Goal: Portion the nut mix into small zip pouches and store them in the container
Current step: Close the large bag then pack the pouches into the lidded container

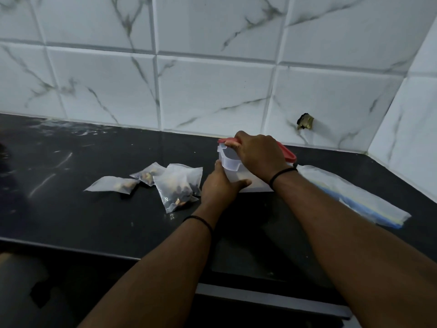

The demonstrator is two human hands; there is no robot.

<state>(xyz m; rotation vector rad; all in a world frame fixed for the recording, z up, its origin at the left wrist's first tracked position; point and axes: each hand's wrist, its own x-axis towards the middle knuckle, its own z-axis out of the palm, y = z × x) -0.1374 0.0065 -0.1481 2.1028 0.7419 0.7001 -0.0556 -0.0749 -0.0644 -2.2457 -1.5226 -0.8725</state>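
Observation:
A translucent plastic container (230, 162) with a red lid (287, 152) stands on the black counter (94, 209). My left hand (218, 183) grips the container's near side, thumb across its front. My right hand (256, 152) lies over the top and curls its fingers round the lid's left edge, which is tilted up off the rim. Three small zip pouches of nut mix lie left of the container: one flat at the far left (111, 184), one behind (149, 175), and the largest (177, 185) right beside my left hand.
A large clear zip bag (350, 195) with a blue and yellow strip lies flat to the right of the container, under my right forearm's far side. White marble tiles (212, 86) back the counter, with a wall corner at the right. The counter's front edge runs below my forearms.

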